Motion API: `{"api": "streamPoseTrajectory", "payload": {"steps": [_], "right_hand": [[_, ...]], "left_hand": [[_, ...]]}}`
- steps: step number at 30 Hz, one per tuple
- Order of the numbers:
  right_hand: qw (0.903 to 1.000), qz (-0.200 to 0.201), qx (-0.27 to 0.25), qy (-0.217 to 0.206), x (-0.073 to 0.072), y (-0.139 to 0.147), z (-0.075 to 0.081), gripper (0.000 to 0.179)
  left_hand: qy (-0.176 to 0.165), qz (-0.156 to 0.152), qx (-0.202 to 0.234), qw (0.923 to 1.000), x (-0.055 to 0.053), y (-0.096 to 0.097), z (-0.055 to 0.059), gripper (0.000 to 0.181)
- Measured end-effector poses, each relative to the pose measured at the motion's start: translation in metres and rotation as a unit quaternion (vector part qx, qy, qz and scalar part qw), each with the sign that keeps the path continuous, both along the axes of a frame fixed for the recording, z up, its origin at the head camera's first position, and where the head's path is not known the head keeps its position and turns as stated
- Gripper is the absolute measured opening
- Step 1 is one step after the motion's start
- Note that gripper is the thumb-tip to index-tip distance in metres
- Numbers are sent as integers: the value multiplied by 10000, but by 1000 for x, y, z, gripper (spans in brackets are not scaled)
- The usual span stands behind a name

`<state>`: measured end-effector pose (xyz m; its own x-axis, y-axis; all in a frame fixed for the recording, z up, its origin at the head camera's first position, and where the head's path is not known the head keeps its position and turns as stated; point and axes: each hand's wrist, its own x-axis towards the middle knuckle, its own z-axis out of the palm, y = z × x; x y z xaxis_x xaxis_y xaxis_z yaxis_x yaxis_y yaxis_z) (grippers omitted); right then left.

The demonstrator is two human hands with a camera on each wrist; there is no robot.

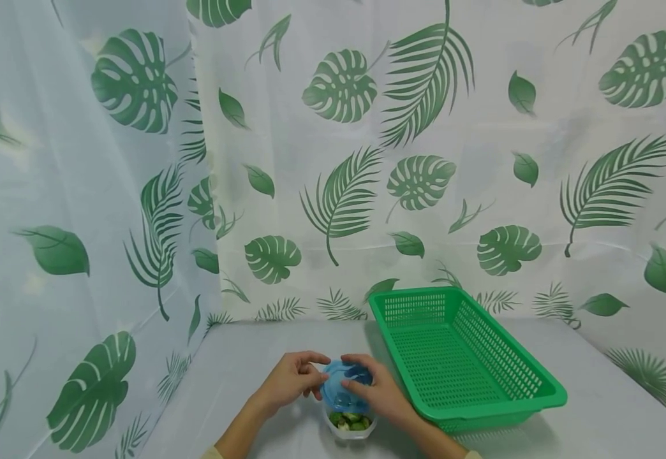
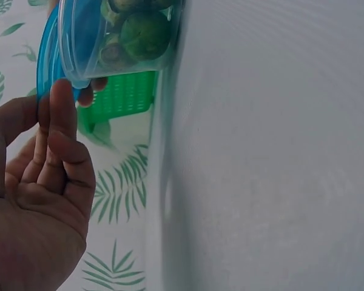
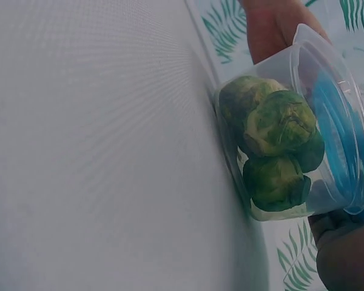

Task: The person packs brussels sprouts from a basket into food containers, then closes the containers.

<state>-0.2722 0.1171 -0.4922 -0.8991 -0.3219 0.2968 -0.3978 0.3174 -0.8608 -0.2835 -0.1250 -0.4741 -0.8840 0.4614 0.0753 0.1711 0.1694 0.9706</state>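
Note:
A clear plastic container (image 1: 353, 436) of Brussels sprouts (image 3: 280, 124) stands on the table in front of me. Its round blue lid (image 1: 337, 390) is at the container's mouth, tilted, with the sprouts showing below its near edge in the head view. My left hand (image 1: 289, 381) pinches the lid's left edge between thumb and fingers. From the other side, my right hand (image 1: 383, 393) grips the lid, fingers bent over its far edge and thumb on its near face. In the right wrist view the container hides part of the lid.
To the right of the container stands a large green plastic basket (image 1: 531, 357) with perforated walls, close to my right forearm. A white tabletop (image 1: 235, 357) lies under everything. Leaf-printed white sheets (image 1: 275, 210) hang behind and at the left.

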Motion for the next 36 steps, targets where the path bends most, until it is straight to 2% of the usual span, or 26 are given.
{"api": "streamPoseTrajectory", "payload": {"steps": [5,9,20,31,36], "right_hand": [[9995,276,137,-16,1,4,0,47],[9987,480,165,-17,1,7,-2,45],[9982,559,143,-176,4,10,-5,41],[9979,618,24,-204,6,10,-7,35],[9980,606,-56,-170,6,10,-9,32]], "left_hand": [[-182,-293,-63,9994,1,-5,-2,34],[-166,-541,-199,9982,0,-8,-1,35],[-16,-930,-423,9948,-1,-9,-1,38],[-53,-882,-496,9949,3,-8,2,40],[-134,-967,-408,9944,3,-8,3,41]]}}
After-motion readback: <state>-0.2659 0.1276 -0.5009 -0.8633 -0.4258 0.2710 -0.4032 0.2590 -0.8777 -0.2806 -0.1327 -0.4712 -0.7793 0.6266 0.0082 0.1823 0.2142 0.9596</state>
